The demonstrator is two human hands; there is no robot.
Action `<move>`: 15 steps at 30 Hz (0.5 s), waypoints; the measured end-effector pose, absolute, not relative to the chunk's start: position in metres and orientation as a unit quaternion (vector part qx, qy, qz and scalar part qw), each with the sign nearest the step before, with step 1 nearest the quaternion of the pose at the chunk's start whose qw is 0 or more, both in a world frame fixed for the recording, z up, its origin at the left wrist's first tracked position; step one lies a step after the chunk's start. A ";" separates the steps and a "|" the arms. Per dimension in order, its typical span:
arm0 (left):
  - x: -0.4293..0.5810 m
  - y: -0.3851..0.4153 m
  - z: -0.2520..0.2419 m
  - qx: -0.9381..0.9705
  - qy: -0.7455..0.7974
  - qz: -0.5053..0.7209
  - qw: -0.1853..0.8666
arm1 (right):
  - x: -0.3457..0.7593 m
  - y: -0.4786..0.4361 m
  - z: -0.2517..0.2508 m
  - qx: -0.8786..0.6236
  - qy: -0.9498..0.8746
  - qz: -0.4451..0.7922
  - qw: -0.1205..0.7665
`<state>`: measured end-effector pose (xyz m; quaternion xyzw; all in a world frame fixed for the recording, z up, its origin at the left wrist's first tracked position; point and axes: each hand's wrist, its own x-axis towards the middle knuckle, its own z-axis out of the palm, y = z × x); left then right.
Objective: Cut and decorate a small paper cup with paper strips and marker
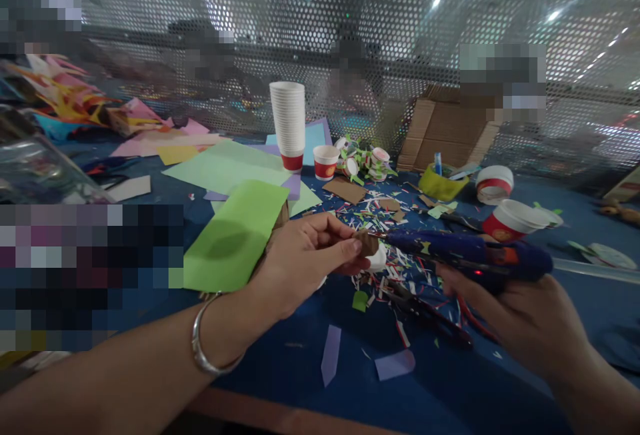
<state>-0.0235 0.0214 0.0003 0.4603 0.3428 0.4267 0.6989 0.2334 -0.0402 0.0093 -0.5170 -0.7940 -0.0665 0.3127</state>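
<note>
My left hand [307,255] pinches a small brown cardboard piece [367,243] between thumb and fingers, above the blue table [440,388]. A silver bangle sits on that wrist. My right hand [520,322] grips a dark blue glue gun [470,252] lying sideways, its nozzle pointing left and touching the cardboard piece. A small white cup part [377,258] lies just behind the pinched piece. Black-handled scissors [425,312] lie on the table beneath the gun, among paper scraps.
A tall stack of white paper cups [288,122] stands at centre back, with a red-and-white cup [325,161] beside it. Green paper sheets [233,235] lie left. More cups [515,218], a yellow-green holder [440,185] and corrugated cardboard [440,132] lie right. A perforated metal screen stands behind.
</note>
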 end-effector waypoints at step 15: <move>-0.023 0.020 -0.001 0.488 0.348 0.442 0.667 | 0.237 -0.045 0.000 -0.510 -0.802 -0.100 0.295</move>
